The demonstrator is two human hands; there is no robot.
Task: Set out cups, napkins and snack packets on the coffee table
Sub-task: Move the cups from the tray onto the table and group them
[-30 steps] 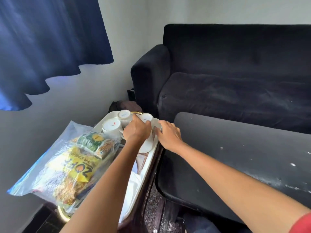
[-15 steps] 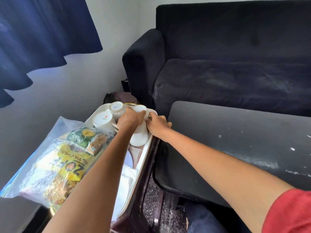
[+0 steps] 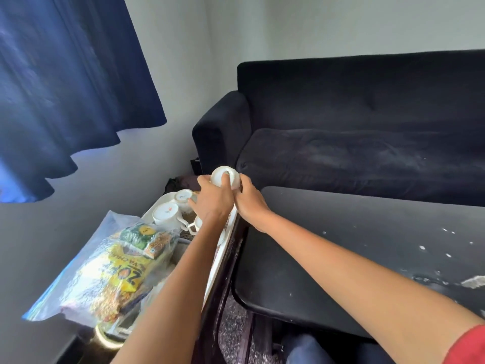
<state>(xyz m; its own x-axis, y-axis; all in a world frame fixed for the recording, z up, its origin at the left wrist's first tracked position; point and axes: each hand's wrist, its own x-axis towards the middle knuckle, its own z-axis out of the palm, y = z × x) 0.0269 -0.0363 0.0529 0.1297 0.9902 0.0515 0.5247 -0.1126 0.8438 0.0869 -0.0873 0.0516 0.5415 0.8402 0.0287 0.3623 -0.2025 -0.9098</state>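
Snack packets (image 3: pixel 118 269) in their clear bag and two upturned white cups (image 3: pixel 168 212) sit on the tray (image 3: pixel 157 208) at left, not yet moved. Left hand (image 3: pixel 214 199) and right hand (image 3: pixel 249 199) together grip one lifted cup (image 3: pixel 225 176) above the tray's far end. Dark desk (image 3: pixel 354 256) at right holds nothing set out; napkins not identifiable, so nearly everything remains.

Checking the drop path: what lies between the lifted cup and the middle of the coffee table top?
In the head view, only the right hand gripping the cup; beyond it the coffee table top is bare.
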